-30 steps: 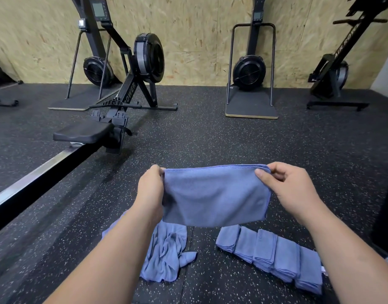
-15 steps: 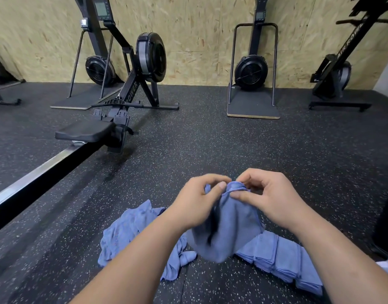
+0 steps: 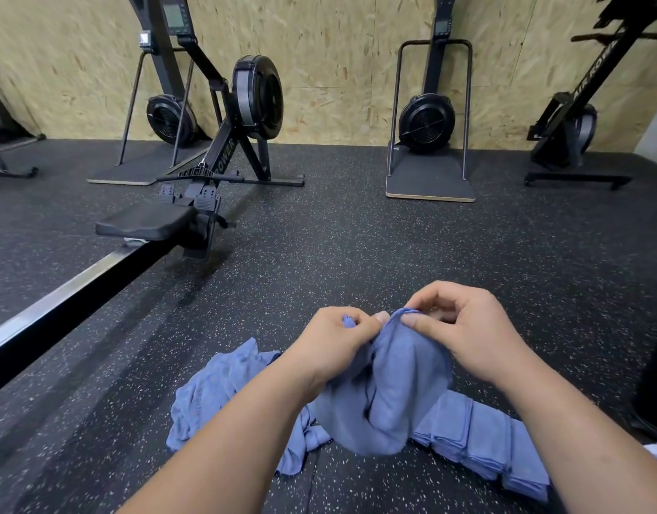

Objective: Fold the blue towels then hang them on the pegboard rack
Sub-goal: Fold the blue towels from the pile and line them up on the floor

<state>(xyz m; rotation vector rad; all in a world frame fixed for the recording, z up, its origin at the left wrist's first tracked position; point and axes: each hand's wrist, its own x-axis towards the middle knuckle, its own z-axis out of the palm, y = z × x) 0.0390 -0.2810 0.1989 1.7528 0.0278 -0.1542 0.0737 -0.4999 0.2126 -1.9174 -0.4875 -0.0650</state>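
- Blue towels sit low in the middle of the view, on the black rubber floor (image 3: 393, 254), a matte sheet flecked with pale specks.
- Behind it stands a wall (image 3: 338, 68) of pressed wood-chip board, tan and rough.
- A black rowing machine (image 3: 223, 153) stretches along the left, with a round flywheel housing, a padded flat seat (image 3: 145, 224) and a long shiny metal rail (image 3: 60, 302).
- An upright machine (image 3: 427, 120) with a round fan cage and a tube frame stands on a flat board by the wall.
- A loose heap of towels (image 3: 212, 395), soft and crumpled, lies on the floor under the left forearm.
- A row of folded towels (image 3: 483, 439), neat overlapping rectangles, lies on the floor under the right forearm.
- The held towel (image 3: 393, 395) hangs in the air between these two, doubled over, with a rounded sagging bottom and a deep vertical crease.
- The left hand (image 3: 334, 343) has its fingers curled, pinching the towel's top edge.
- The right hand (image 3: 464, 328) pinches the same edge between thumb and forefinger, almost touching the left.
- A second ago the towel was stretched as a flat rectangle between hands held well apart; the hands have since come together and folded it in half.
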